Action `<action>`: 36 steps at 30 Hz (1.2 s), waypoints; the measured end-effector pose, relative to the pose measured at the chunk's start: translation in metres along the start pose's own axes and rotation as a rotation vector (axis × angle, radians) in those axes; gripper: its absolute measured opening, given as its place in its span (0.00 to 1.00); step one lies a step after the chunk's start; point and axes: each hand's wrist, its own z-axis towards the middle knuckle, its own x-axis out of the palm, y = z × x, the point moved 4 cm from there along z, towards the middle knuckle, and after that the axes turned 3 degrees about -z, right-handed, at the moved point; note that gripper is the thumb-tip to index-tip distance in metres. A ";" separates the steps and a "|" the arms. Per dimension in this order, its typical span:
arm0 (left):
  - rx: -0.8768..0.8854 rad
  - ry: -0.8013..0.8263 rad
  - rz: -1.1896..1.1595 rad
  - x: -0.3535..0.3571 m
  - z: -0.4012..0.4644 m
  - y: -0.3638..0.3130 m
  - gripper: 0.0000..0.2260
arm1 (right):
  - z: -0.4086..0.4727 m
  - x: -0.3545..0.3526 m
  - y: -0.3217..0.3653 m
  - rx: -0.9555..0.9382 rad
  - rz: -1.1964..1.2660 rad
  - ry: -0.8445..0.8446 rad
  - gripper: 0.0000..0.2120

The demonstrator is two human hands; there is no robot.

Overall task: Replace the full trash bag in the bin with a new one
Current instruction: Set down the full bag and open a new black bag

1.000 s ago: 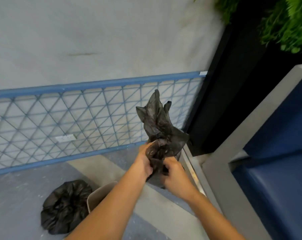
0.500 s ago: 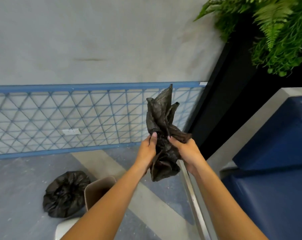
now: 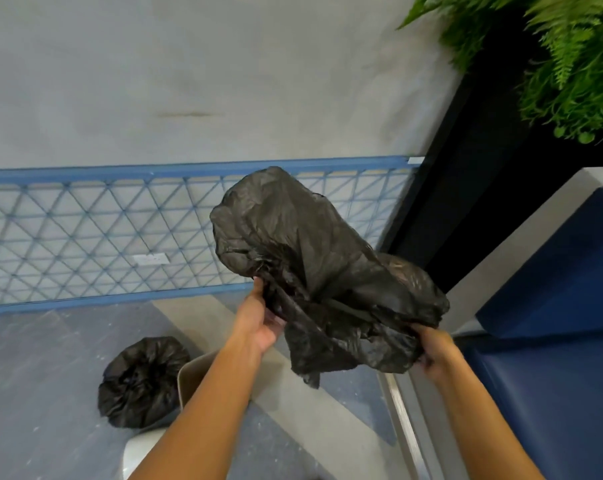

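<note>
A new black trash bag [image 3: 313, 265] billows in the air at chest height, puffed up with air. My left hand [image 3: 260, 320] pinches its left edge. My right hand [image 3: 431, 348] grips its right edge, fingers partly buried in the plastic. Below my left forearm the beige bin [image 3: 192, 372] shows only a piece of its rim and inner wall. The full black trash bag [image 3: 142, 381], tied shut, sits on the floor touching the bin's left side.
A blue lattice fence [image 3: 102, 233] runs along the grey wall behind. A blue padded bench [image 3: 549, 341] with a grey frame stands at the right, a black planter with ferns [image 3: 570, 53] above it. A white object [image 3: 137, 452] lies near the bin.
My hands have moved apart, spreading the crumpled new bag so it has filled with air and grown much wider. The full bag and bin stay in place.
</note>
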 end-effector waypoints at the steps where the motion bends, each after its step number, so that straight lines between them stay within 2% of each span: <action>1: -0.013 0.026 0.034 0.001 0.000 0.002 0.19 | 0.002 -0.010 0.001 -0.089 -0.033 -0.106 0.11; 3: -0.024 0.071 0.099 0.001 0.000 0.005 0.19 | -0.008 -0.029 0.013 -0.352 0.004 -0.373 0.21; 5: -0.027 0.083 0.160 -0.002 0.002 0.009 0.19 | -0.055 -0.033 0.041 -0.810 0.024 -0.651 0.26; 6: -0.030 0.083 0.188 -0.004 0.001 0.011 0.20 | -0.085 -0.024 0.053 -1.064 -0.013 -0.718 0.25; 8: -0.027 0.085 0.234 -0.008 0.003 0.014 0.22 | -0.135 0.012 0.063 -1.531 -0.234 -0.722 0.21; 9: -0.024 0.093 0.259 -0.009 0.002 0.015 0.22 | -0.148 0.035 0.063 -1.687 -0.434 -0.683 0.21; 10: -0.025 0.105 0.287 -0.011 0.000 0.016 0.21 | -0.150 0.058 0.061 -1.739 -0.654 -0.634 0.23; 11: -0.027 0.121 0.320 -0.012 -0.004 0.018 0.20 | -0.144 0.078 0.059 -1.684 -0.858 -0.571 0.30; 13: -0.030 0.164 0.389 -0.016 -0.011 0.021 0.18 | -0.115 0.106 0.055 -1.392 -1.142 -0.395 0.46; 14: -0.029 0.185 0.424 -0.018 -0.015 0.022 0.17 | -0.097 0.115 0.053 -1.227 -1.237 -0.302 0.51; 15: -0.034 0.198 0.449 -0.021 -0.019 0.023 0.16 | -0.080 0.121 0.050 -1.076 -1.317 -0.211 0.51; 16: -0.041 0.215 0.466 -0.023 -0.023 0.023 0.15 | -0.061 0.126 0.045 -0.940 -1.365 -0.112 0.47; 18: -0.073 0.252 0.482 -0.029 -0.028 0.024 0.13 | -0.042 0.129 0.032 -0.692 -1.242 0.125 0.28; 20: -0.112 0.243 0.485 -0.037 -0.033 0.020 0.13 | -0.036 0.125 0.020 -0.422 -0.881 0.324 0.15; 22: -0.133 0.195 0.429 -0.046 -0.037 0.009 0.18 | -0.031 0.110 0.011 -0.152 -0.574 0.381 0.13; 24: -0.107 0.122 0.388 -0.061 -0.032 -0.007 0.25 | -0.026 0.096 0.002 0.006 -0.473 0.325 0.17; 27: -0.047 0.010 0.348 -0.083 -0.022 -0.028 0.34 | -0.017 0.090 -0.007 0.034 -0.319 0.159 0.22; 30: -0.043 -0.085 0.305 -0.100 -0.023 -0.044 0.43 | -0.016 0.093 -0.013 -0.072 -0.141 -0.031 0.23; 34: -0.141 -0.041 0.358 -0.093 -0.048 -0.030 0.52 | -0.047 0.100 -0.006 -0.430 -0.144 -0.299 0.23; 36: -0.244 0.097 0.484 -0.076 -0.058 -0.002 0.50 | -0.070 0.109 -0.006 -0.555 -0.151 -0.386 0.24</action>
